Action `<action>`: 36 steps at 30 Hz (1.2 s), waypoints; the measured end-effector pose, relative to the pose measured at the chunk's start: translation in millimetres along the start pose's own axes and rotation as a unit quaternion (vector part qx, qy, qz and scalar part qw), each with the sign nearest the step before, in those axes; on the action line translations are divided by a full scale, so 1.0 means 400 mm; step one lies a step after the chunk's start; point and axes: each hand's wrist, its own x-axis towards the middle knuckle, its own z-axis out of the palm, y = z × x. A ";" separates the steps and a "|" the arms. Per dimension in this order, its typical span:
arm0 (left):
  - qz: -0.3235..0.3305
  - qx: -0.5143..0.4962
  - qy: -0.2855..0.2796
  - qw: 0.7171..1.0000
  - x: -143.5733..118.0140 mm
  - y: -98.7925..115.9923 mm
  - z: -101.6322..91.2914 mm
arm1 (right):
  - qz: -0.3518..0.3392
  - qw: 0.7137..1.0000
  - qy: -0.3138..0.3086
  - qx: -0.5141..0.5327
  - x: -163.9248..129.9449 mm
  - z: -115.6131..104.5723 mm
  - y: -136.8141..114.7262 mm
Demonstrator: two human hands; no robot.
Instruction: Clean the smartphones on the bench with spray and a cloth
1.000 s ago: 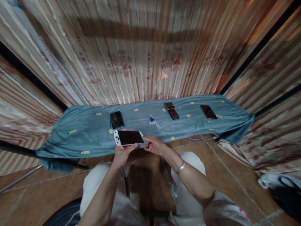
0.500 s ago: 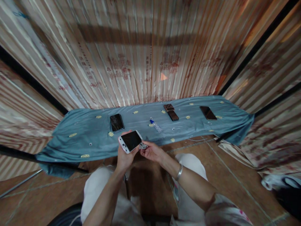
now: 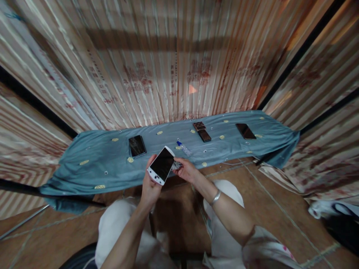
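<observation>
Your left hand (image 3: 149,186) cradles the white phone (image 3: 162,165) at frame centre; your right hand (image 3: 187,171), at its 3 o'clock, pinches something small. It looks light, stiff, slick, breakable: grip the long edges.

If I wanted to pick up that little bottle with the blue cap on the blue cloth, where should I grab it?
Probably around its clear middle, coming down from above. The little bottle lies on its side on the blue cloth, apart from the phones, so fingers can pinch both long sides. The cap end looks too small for a sure grip.
</observation>
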 end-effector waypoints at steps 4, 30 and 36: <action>-0.160 -0.163 0.052 0.972 0.011 -0.008 -0.012 | -0.037 0.998 0.036 -0.021 -0.013 0.003 -0.031; -0.407 -0.271 -0.065 0.870 -0.002 -0.005 0.004 | -0.073 0.988 -0.013 -0.132 -0.030 0.010 -0.024; -0.406 -0.269 -0.020 0.873 0.008 -0.004 0.013 | -0.051 0.990 -0.031 -0.126 -0.038 0.025 -0.001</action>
